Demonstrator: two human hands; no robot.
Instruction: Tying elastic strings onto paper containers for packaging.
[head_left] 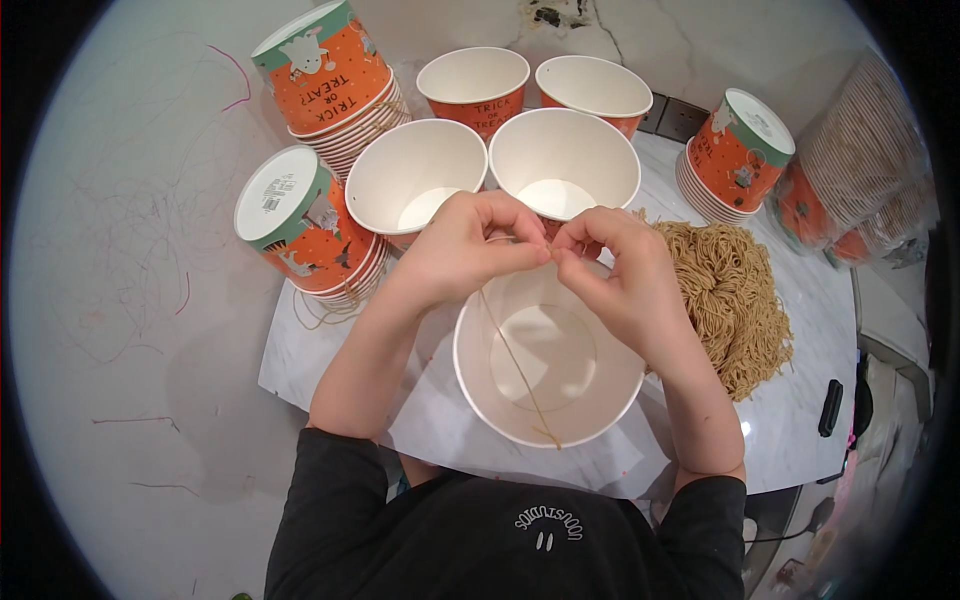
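In front of me a white-lined paper bucket point(478, 375) stands with its mouth up. A thin tan cord point(515, 362) runs down across it from my fingers to a knotted end at the near rim. Above the bucket's far edge, my left hand point(462, 243) is closed in a pinch on the cord. My right hand point(622, 275) pinches there too, its fingertips touching those of the left. What lies right between the fingertips is mostly hidden. Beside my right hand rests a big bundle of tan cord point(735, 300).
More open buckets point(418, 165) stand behind my hands. Upside-down stacks of orange printed buckets point(315, 235) rise at the left; another stack point(735, 150) is at the right. Beyond it are plastic-wrapped buckets point(865, 150). A black cutter-like object point(830, 408) lies near the table's right edge.
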